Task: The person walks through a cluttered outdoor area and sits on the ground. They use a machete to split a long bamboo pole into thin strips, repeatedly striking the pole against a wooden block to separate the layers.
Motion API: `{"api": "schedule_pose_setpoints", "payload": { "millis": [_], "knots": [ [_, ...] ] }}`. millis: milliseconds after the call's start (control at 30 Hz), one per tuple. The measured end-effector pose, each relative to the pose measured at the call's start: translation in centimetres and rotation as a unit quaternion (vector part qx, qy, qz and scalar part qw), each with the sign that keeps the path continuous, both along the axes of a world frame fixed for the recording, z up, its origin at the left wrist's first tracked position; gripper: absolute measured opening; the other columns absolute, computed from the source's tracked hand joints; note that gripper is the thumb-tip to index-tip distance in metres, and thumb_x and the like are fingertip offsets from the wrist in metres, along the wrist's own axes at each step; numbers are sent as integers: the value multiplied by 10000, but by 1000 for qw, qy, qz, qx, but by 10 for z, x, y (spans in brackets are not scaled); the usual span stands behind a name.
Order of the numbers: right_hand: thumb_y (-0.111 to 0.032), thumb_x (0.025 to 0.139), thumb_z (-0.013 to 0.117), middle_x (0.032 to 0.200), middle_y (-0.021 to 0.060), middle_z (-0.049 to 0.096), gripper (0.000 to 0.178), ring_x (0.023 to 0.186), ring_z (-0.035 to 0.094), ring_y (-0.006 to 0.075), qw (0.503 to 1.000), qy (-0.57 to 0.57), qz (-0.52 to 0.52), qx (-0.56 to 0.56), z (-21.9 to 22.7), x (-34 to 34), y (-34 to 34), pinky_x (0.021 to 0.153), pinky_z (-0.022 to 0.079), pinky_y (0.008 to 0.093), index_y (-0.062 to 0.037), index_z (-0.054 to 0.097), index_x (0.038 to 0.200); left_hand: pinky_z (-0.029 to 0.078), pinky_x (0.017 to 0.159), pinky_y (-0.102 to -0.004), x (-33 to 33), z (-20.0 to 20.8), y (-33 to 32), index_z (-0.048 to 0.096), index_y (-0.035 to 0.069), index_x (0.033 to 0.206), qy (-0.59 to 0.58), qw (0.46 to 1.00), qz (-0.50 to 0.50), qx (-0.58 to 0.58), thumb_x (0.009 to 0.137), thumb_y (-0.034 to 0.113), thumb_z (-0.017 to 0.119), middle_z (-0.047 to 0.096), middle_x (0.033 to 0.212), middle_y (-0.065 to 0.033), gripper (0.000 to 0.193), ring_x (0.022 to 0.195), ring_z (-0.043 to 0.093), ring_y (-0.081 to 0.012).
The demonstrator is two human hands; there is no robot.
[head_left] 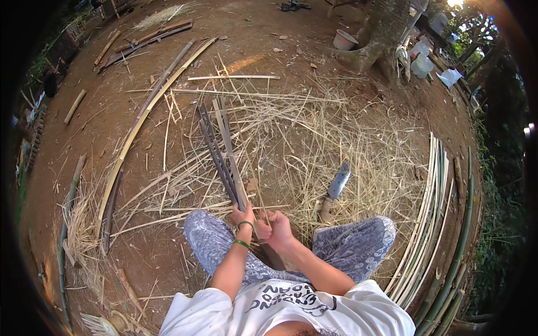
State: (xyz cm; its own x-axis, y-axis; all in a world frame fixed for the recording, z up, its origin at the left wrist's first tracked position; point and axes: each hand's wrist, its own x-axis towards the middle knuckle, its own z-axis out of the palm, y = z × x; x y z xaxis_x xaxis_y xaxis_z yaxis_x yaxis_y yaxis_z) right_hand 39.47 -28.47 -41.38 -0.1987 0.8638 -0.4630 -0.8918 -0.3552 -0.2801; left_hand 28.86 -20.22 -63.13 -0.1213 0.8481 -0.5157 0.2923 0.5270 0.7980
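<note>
My left hand [242, 215], with green bands at its wrist, is closed around the near end of several long dark brown slats [216, 154]. They point away from me over the ground, and a paler, greyish slat [232, 157] lies along their right side. Close beside it, my right hand [276, 228] is closed on a thin bamboo strip [261, 193] that runs up and away. Both hands are low between my bent knees. A broad-bladed knife [339, 182] with a wooden handle rests on the shavings, right of my right hand and beyond my right knee.
Pale bamboo shavings [358, 140] cover much of the ground ahead. Long split bamboo strips [423, 224] and green poles [462, 235] lie at the right. A long curved bamboo piece [134, 131] stretches along the left. A bucket [344, 40] stands by a tree trunk [381, 39] at the far right.
</note>
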Motion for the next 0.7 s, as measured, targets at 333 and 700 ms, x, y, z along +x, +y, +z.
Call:
{"api": "schedule_pose_setpoints", "payload": {
  "millis": [333, 700],
  "knots": [
    [-494, 957, 536, 845, 131, 696, 543, 812, 674, 195, 782, -520, 343, -25, -37, 50, 19, 748, 538, 320, 30, 664, 1021, 350, 468, -232, -21, 111, 43, 488, 211, 1291, -623, 756, 22, -199, 1056, 402, 371, 442, 730, 9, 325, 507, 382, -64],
    [-217, 800, 666, 1227, 277, 505, 612, 1125, 552, 444, 422, -832, 57, -356, -258, 221, -51, 955, 475, 492, 62, 399, 1274, 284, 374, -228, -36, 126, 8, 488, 148, 1042, -470, 847, 70, -237, 1030, 395, 423, 487, 690, -7, 256, 436, 357, -66]
  ]
}}
